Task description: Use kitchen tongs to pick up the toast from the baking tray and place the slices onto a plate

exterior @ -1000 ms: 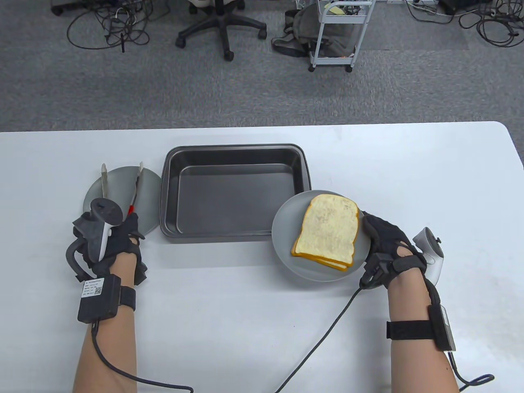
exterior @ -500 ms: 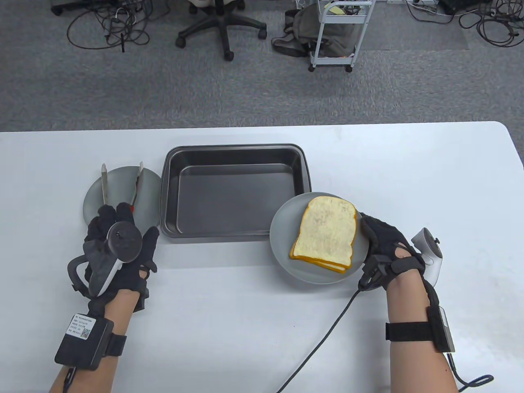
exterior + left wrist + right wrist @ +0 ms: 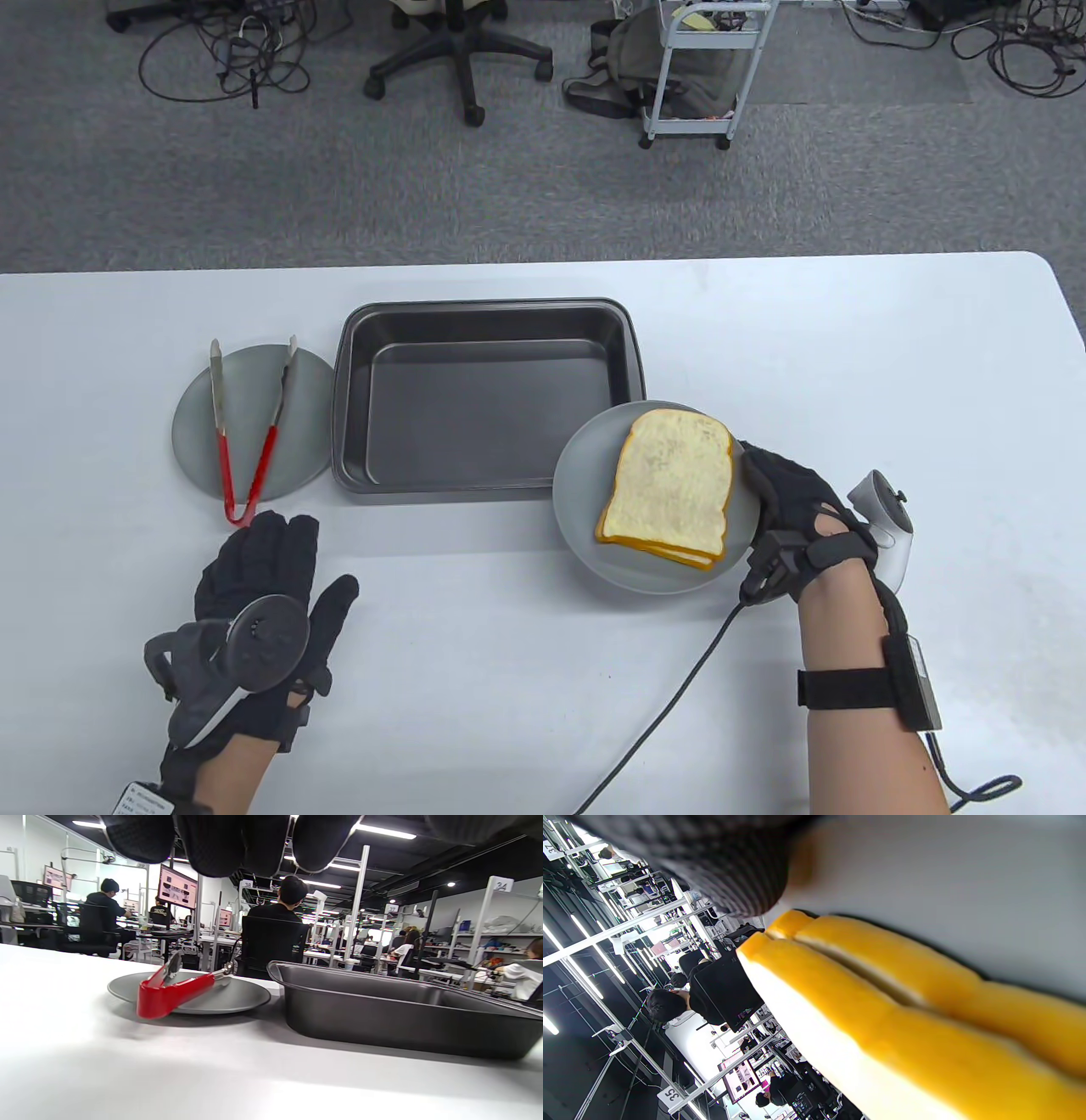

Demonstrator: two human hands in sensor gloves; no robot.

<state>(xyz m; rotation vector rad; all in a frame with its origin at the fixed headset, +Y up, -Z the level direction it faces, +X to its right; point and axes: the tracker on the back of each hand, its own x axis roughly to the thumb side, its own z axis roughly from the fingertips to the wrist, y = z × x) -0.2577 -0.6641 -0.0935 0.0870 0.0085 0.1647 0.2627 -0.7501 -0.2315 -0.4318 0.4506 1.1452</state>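
Holding the plate (image 3: 577, 475) by its rim, our right hand (image 3: 793, 509) curls its fingers just beside the stacked toast (image 3: 670, 488). Our left hand (image 3: 263, 594) lies flat and spread on the table (image 3: 848, 340), holding nothing, fingertips just short of the tongs (image 3: 246, 433) on the second plate (image 3: 191, 424); the tray (image 3: 488, 395) sits between the plates.

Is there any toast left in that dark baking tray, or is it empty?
Empty. The baking tray shows only its bare dark floor in the table view; both toast slices lie stacked on the plate beside it.
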